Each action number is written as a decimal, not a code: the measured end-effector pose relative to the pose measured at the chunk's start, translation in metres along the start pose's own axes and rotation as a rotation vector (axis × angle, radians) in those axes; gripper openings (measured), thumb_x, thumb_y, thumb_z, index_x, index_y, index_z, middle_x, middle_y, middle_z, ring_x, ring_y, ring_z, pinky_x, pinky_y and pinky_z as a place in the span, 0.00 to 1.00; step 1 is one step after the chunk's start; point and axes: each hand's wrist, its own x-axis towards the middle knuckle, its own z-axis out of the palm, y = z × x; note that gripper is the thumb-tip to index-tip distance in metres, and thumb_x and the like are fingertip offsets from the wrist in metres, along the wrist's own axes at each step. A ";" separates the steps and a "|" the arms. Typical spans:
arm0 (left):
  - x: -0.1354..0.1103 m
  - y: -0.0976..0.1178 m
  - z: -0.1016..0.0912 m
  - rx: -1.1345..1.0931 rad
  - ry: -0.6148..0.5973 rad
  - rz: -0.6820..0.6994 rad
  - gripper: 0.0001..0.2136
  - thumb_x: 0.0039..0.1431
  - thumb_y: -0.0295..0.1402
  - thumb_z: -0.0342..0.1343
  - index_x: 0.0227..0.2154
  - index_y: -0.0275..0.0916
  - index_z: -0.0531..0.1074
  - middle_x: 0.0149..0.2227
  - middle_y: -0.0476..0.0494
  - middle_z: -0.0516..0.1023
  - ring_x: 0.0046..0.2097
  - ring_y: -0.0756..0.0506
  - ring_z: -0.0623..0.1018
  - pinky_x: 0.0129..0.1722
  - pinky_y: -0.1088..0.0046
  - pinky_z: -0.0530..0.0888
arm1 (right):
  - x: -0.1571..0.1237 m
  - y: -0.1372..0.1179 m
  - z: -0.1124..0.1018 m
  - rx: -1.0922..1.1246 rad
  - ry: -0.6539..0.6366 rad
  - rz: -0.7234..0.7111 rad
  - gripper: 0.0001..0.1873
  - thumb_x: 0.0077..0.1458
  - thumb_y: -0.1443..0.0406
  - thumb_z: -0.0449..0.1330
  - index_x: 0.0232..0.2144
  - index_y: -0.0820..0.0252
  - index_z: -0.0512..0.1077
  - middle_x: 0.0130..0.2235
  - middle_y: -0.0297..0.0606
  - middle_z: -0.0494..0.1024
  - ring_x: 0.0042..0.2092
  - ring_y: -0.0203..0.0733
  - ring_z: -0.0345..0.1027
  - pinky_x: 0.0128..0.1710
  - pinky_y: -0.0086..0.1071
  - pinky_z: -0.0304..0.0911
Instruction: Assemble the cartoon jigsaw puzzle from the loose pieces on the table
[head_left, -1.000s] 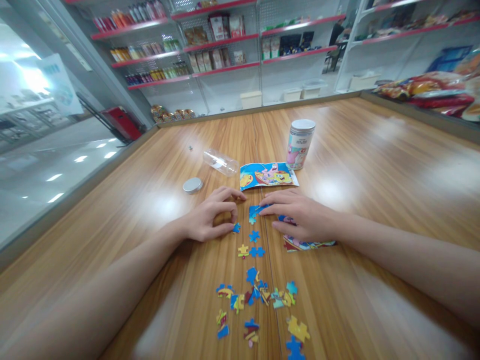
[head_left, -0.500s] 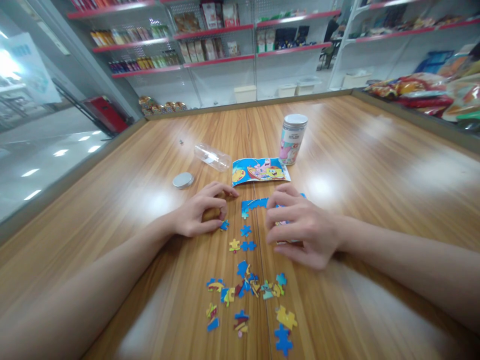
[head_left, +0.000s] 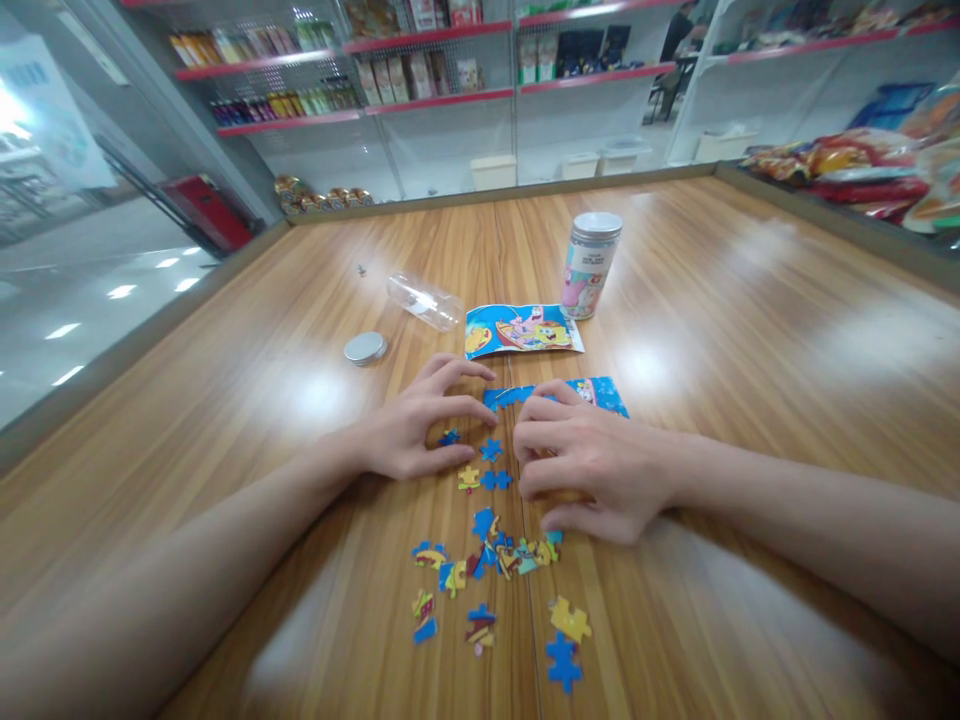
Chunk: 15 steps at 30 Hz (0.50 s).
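My left hand rests on the table with thumb and fingers apart, nothing gripped. Its index fingertip reaches the left end of a partly joined blue jigsaw puzzle. A loose blue piece lies between its thumb and fingers. My right hand, fingers bent and spread from the thumb, covers much of the joined puzzle; no piece shows in it. Between the hands lie a blue piece, a yellow piece and more blue pieces. Closer to me is a loose group of mixed pieces.
Beyond the hands lies a cartoon picture sheet, with an upright lidded can at its right. A clear plastic bottle-like container lies on its side, near a silver lid. Shelves of goods stand behind the table.
My left hand has shifted right and its thumb and fingers have spread wider. My right hand has moved slightly left and nearer, uncovering the joined puzzle's right end.
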 end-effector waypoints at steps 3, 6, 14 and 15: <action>0.000 -0.003 -0.001 -0.035 -0.015 0.009 0.19 0.54 0.35 0.64 0.51 0.45 0.74 0.62 0.39 0.64 0.63 0.34 0.62 0.65 0.45 0.60 | 0.000 0.000 -0.001 -0.001 0.002 0.014 0.07 0.56 0.60 0.61 0.36 0.56 0.74 0.39 0.38 0.72 0.46 0.49 0.60 0.50 0.47 0.52; 0.000 -0.004 -0.002 -0.052 -0.036 0.022 0.21 0.54 0.35 0.64 0.52 0.45 0.74 0.62 0.38 0.63 0.63 0.33 0.62 0.66 0.45 0.60 | 0.000 0.000 -0.002 -0.001 0.015 0.012 0.09 0.56 0.62 0.60 0.39 0.55 0.74 0.40 0.39 0.72 0.46 0.48 0.61 0.50 0.48 0.52; 0.001 -0.002 -0.003 -0.070 -0.033 0.020 0.19 0.56 0.36 0.63 0.52 0.46 0.75 0.62 0.40 0.63 0.64 0.35 0.62 0.66 0.47 0.59 | 0.004 -0.012 -0.002 0.019 0.005 -0.048 0.16 0.58 0.61 0.58 0.49 0.51 0.75 0.39 0.39 0.71 0.42 0.47 0.61 0.50 0.48 0.53; 0.001 -0.002 -0.003 -0.069 -0.034 0.022 0.19 0.56 0.37 0.62 0.52 0.46 0.75 0.62 0.40 0.63 0.64 0.35 0.62 0.66 0.47 0.59 | 0.004 -0.013 -0.002 0.027 -0.002 -0.059 0.17 0.57 0.61 0.59 0.49 0.50 0.75 0.38 0.38 0.71 0.42 0.47 0.61 0.50 0.48 0.53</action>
